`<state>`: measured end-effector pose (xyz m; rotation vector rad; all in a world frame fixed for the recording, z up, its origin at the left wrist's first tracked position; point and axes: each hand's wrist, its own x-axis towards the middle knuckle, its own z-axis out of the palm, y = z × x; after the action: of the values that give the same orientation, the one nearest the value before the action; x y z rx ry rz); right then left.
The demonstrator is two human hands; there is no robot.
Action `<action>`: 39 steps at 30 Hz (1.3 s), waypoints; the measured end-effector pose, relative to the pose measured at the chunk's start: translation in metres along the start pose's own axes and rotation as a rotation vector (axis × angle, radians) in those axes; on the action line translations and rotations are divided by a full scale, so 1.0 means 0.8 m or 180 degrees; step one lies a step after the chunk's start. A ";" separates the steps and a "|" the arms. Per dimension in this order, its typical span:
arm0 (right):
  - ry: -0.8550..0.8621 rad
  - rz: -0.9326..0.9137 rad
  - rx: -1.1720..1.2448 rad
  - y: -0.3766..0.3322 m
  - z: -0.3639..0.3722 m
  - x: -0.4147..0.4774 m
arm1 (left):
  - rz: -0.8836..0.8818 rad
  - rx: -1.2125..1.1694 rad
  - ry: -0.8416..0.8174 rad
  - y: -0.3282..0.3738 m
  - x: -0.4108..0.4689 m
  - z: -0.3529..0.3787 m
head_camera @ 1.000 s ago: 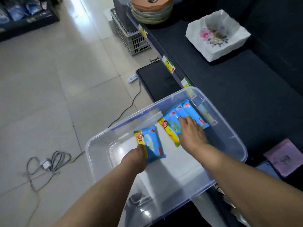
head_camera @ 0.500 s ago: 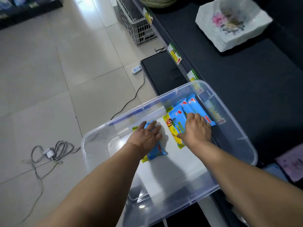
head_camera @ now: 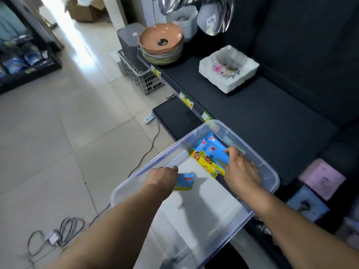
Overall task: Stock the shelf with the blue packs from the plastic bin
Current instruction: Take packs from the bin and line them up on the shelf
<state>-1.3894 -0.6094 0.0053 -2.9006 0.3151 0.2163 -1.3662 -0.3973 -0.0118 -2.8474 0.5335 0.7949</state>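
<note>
Fingers [head_camera: 232,152] of right hand [head_camera: 242,171] curled over the stack [head_camera: 210,154], gripping its right end. Left hand [head_camera: 163,176] fingers folded under and mostly hidden, gripping one pack [head_camera: 184,181] by its end.

Shelf [head_camera: 262,121]: dark, matte, flat, long.

Bin [head_camera: 124,189]: clear plastic, rectangular, rounded corners, raised rim, pale floor, near the shelf's front edge.

Stack: glossy blue-and-yellow flat pouches, overlapped, in the bin's far right corner.

Pack: same glossy blue, small, flat, over the bin's left side.

Both forearms stretched forward and down into the bin, backs of hands up.
</note>
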 end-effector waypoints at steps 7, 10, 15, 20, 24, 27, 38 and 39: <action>0.0531 0.0536 -0.0019 -0.020 -0.037 -0.091 | 0.0378 -0.0290 0.0334 -0.001 -0.042 -0.048; 0.0904 0.0718 -0.0054 -0.020 -0.054 -0.132 | 0.0635 -0.0363 0.0683 0.005 -0.058 -0.064; 0.1554 0.1010 -0.0394 -0.005 -0.088 -0.202 | 0.1014 -0.0322 0.1118 0.037 -0.086 -0.099; 0.2081 0.1343 -0.0596 0.030 -0.135 -0.259 | 0.1583 -0.0533 0.1504 0.105 -0.123 -0.153; 0.2444 0.1494 -0.0578 0.074 -0.173 -0.296 | 0.2042 -0.0902 0.1890 0.173 -0.154 -0.192; 0.2274 0.1527 -0.0525 0.103 -0.204 -0.321 | 0.2185 -0.1191 0.2080 0.225 -0.174 -0.221; 0.2487 0.1576 -0.0487 0.244 -0.273 -0.400 | 0.2187 -0.0527 0.2869 0.385 -0.209 -0.291; 0.2516 0.1530 -0.0524 0.253 -0.280 -0.403 | 0.2166 -0.0476 0.2888 0.396 -0.209 -0.296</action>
<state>-1.7195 -0.7909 0.2355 -2.8714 1.1573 -0.8909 -1.5050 -0.6945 0.2660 -3.0270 1.6412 -0.5278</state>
